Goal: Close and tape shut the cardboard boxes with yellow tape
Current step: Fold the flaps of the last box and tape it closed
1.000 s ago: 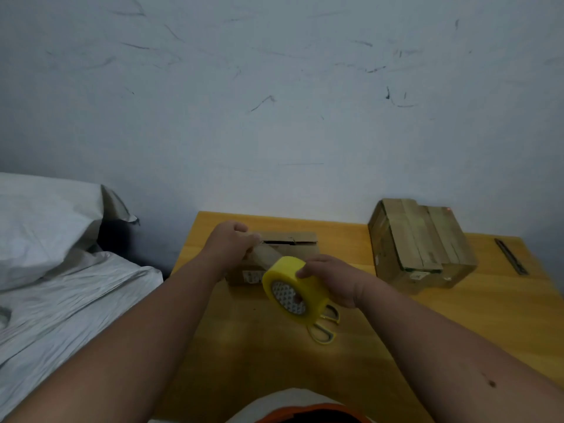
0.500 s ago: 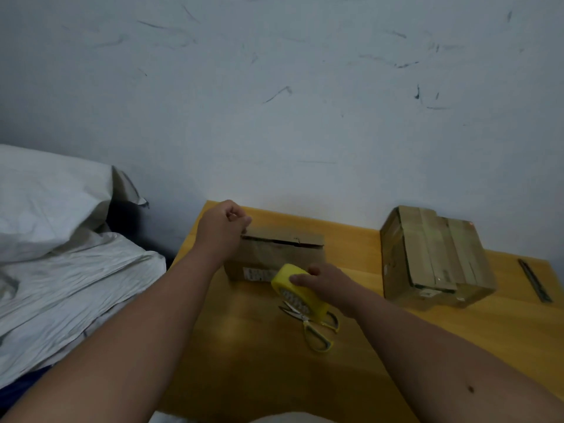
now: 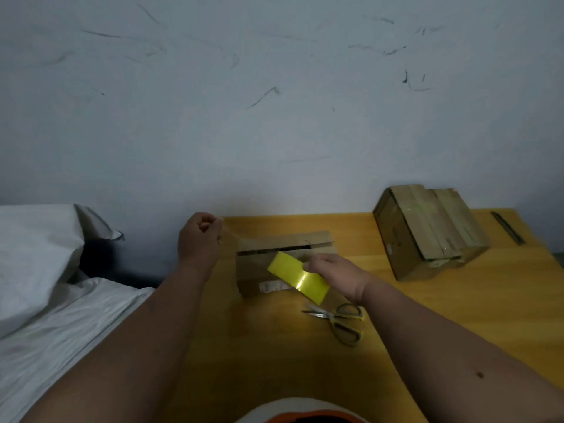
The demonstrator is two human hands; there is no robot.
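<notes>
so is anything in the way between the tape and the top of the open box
Nothing visible. The yellow tape roll in the right hand hangs over the small cardboard box; its slit top is bare. The scissors lie nearer, beside it.

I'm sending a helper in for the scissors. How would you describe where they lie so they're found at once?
Start at the yellow wooden table against the wall. In front of the small open cardboard box, just below the right hand holding the yellow tape roll, lie the scissors. Metal blades and yellow-rimmed loop handles set them apart.
</notes>
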